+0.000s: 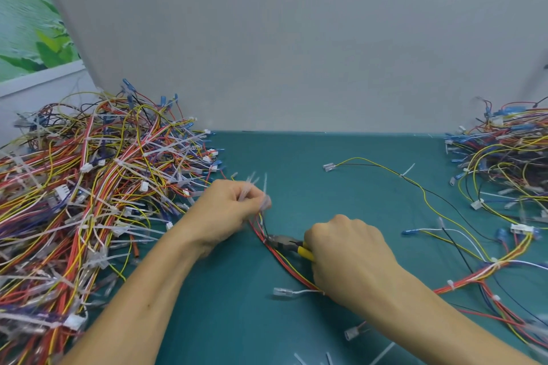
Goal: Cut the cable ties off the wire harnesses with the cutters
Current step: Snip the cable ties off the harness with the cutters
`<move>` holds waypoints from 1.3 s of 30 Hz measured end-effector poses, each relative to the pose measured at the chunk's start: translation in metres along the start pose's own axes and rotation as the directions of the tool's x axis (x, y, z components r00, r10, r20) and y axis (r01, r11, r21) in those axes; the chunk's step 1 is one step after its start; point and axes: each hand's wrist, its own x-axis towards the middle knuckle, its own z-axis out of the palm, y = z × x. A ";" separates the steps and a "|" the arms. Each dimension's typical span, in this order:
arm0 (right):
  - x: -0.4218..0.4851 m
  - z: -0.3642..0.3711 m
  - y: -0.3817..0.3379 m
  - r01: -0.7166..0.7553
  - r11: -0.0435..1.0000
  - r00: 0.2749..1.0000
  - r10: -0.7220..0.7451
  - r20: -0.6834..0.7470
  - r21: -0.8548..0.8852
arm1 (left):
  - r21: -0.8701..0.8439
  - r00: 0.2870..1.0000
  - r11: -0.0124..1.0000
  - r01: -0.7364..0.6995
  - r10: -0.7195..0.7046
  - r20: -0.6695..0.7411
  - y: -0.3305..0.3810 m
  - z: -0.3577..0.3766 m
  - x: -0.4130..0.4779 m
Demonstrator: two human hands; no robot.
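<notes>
My left hand [228,210] is curled round several loose translucent cable ties [257,187] and the upper end of a wire harness [283,261] of red, yellow and black wires. My right hand [347,258] grips the yellow-handled cutters [289,243]. The dark jaws of the cutters sit against the harness just below my left hand. The harness runs down and right under my right hand; a clear terminal [281,292] on a white wire branches off it.
A big heap of tied harnesses [89,187] fills the left of the teal mat [341,192]. Another heap [510,151] lies at the far right, with loose harnesses [486,267] spread before it. Cut ties [382,354] lie near the front edge. A grey wall stands behind.
</notes>
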 end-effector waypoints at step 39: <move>-0.026 -0.007 0.118 0.237 0.899 0.959 -0.278 0.063 0.367 | 0.368 0.980 0.914 -0.170 0.198 -0.037 0.036 0.043 -0.011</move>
